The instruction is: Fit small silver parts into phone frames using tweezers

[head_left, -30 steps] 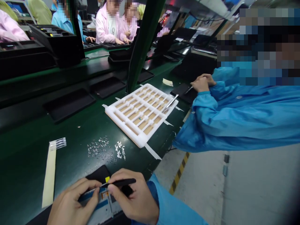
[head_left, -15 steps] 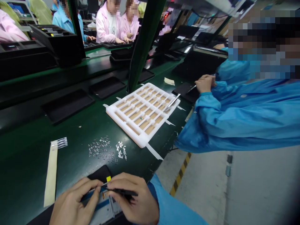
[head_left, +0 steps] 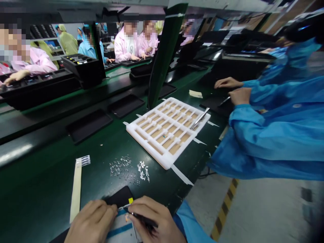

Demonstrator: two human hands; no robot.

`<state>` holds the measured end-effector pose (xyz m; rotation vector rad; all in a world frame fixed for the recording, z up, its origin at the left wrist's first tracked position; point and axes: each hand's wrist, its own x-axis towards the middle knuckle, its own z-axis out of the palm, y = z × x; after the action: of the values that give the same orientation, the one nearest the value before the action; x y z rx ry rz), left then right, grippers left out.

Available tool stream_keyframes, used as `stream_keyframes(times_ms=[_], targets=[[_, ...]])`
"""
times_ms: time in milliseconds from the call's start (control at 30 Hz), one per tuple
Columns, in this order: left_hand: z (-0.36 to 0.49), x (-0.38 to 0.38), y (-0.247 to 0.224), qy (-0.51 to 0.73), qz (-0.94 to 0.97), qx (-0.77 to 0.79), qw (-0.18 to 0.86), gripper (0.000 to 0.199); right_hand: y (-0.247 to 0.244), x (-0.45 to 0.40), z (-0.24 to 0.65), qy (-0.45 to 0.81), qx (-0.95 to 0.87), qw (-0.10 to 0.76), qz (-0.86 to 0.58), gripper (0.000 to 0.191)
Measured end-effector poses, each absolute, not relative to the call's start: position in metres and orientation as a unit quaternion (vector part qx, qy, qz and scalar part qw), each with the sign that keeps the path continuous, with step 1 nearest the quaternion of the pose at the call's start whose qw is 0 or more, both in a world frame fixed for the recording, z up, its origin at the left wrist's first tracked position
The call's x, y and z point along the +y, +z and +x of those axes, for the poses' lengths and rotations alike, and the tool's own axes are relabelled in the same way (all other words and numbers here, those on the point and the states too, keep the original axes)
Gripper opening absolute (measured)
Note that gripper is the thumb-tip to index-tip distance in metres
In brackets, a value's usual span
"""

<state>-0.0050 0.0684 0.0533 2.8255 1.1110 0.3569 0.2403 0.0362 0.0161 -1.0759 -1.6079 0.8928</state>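
A flat device part (head_left: 123,228), silver with blue strips and a yellow tab, lies on a black mat (head_left: 121,196) at the bottom. My left hand (head_left: 92,221) rests at its left edge, fingers curled together; anything between the fingertips is hidden. My right hand (head_left: 154,219) grips a thin black tool (head_left: 145,219), with its tip at the upper edge of the part near the yellow tab. Small metal pieces (head_left: 123,168) and whiter pieces (head_left: 143,170) lie scattered on the green bench beyond my hands.
A white slotted frame (head_left: 168,130) with metal tweezers (head_left: 199,118) on it lies taped to the bench. A pale strip (head_left: 76,192) is at left, and black trays (head_left: 89,125) lie behind. A co-worker in a blue sleeve (head_left: 273,135) works at right, others across the bench.
The view has swung left and up, so the bench appears shifted right and down. My left fingers have closed in more. The co-worker's hands at right, together before, are now apart.
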Motion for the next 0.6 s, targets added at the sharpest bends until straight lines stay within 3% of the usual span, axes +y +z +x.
stream_keyframes(times_ms=[100, 300, 600], targets=[[-0.025, 0.095, 0.052, 0.125, 0.891, 0.435, -0.022, 0.036, 0.022, 0.04, 0.246, 0.384, -0.628, 0.502, -0.454, 0.011], [-0.082, 0.162, 0.025, 0.134, 0.843, 0.499, -0.148, 0.06, 0.026, 0.051, 0.265, 0.328, -0.58, 0.57, -0.481, 0.013], [-0.093, 0.17, 0.011, 0.055, 0.868, 0.446, -0.212, 0.041, 0.016, 0.048, 0.263, 0.338, -0.59, 0.543, -0.491, 0.014]])
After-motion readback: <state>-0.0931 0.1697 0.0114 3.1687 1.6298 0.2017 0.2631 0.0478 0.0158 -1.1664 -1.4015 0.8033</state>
